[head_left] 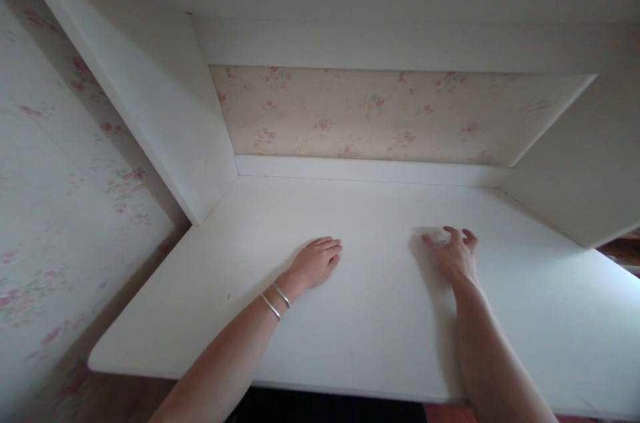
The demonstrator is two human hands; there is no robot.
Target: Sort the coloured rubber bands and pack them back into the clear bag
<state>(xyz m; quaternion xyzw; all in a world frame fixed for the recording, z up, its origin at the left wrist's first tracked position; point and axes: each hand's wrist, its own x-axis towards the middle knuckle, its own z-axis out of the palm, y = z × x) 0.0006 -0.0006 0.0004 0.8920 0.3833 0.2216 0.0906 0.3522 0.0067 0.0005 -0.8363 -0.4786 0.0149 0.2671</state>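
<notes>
The left hand lay flat on the desk, apparently for support, while the right hand curled, around what, if anything, I couldn't tell.

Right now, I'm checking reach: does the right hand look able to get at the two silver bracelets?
Probably yes: the bracelets sit uncovered on the left wrist, and the right hand could come across the desktop past the left hand.
</notes>
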